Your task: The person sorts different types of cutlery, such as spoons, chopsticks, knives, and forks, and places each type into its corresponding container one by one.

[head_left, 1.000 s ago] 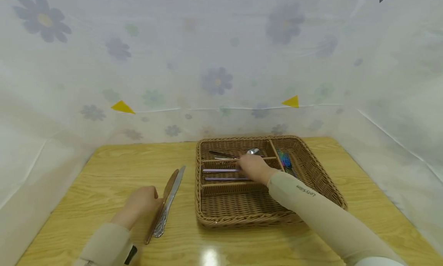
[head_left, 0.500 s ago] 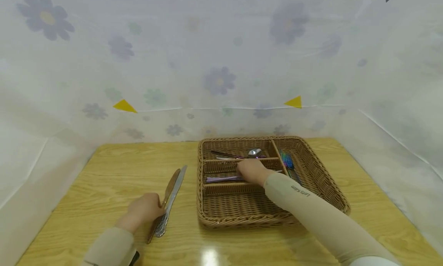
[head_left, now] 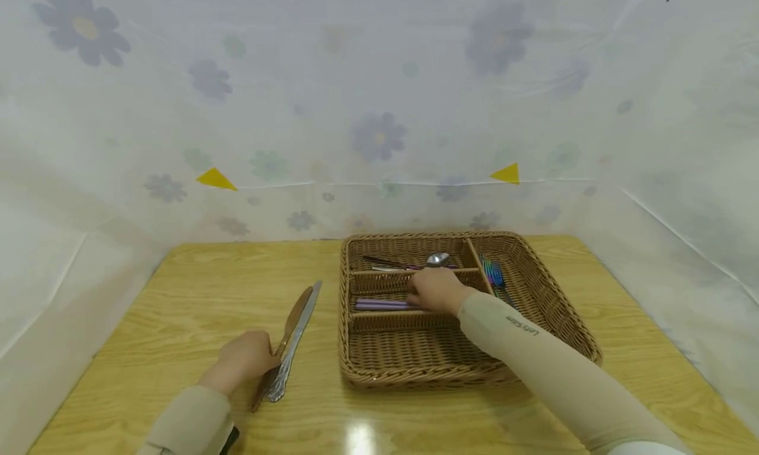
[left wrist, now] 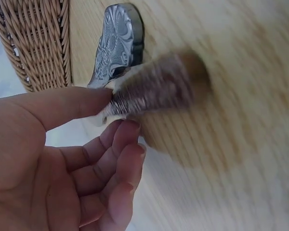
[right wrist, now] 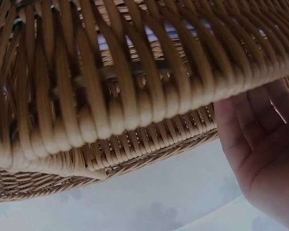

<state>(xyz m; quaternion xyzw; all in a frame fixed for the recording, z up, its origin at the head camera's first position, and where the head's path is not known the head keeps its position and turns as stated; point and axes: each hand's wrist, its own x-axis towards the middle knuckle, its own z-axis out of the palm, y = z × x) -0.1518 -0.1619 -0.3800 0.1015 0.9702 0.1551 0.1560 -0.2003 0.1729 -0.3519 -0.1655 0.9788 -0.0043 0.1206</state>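
Note:
My left hand [head_left: 246, 356] pinches a brown table knife [head_left: 294, 315] by its handle at the left of the table. In the left wrist view, the thumb and fingertips meet on that handle, which looks blurred. A silver knife [head_left: 303, 323] with an ornate handle lies along its right side. Inside the wicker basket [head_left: 415, 379], my right hand [head_left: 437, 289] is at the right end of two lilac chopsticks [head_left: 379, 304] lying together in the middle compartment. Its fingertips are hidden, behind a woven wall in the right wrist view, so their hold is unclear.
The basket's back compartment bears a silver spoon [head_left: 437, 260] and dark-handled cutlery. Rainbow-coloured forks [head_left: 493, 272] lie in the right compartment. Wicker dividers [head_left: 385, 321] stand around the right hand. A flowered sheet [head_left: 356, 198] closes off the back and sides.
The two chopsticks lay apart, then converged, and now lie side by side against the near divider. My left hand has shifted slightly right onto the brown knife's handle.

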